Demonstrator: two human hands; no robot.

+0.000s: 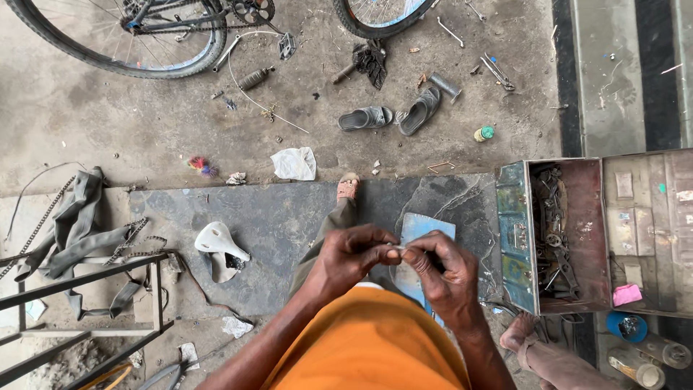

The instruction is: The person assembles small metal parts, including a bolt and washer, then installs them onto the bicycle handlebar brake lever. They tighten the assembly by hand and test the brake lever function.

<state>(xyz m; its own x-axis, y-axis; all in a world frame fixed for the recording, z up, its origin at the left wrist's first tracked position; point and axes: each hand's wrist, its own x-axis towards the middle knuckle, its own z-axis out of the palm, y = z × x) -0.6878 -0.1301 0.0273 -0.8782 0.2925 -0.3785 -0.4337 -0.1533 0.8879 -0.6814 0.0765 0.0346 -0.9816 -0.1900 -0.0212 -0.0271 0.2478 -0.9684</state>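
Head cam: L hand (pixel 345 261) & R hand (pixel 444 269) both pinching small pale part (pixel 399 248) betw fingertips, working it; next needing steady fine twist, prob.

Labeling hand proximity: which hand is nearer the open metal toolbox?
Right. The right hand sits just left of the open metal toolbox, close to its painted side wall. The left hand is further left, beyond the right one; both pinch a small pale item.
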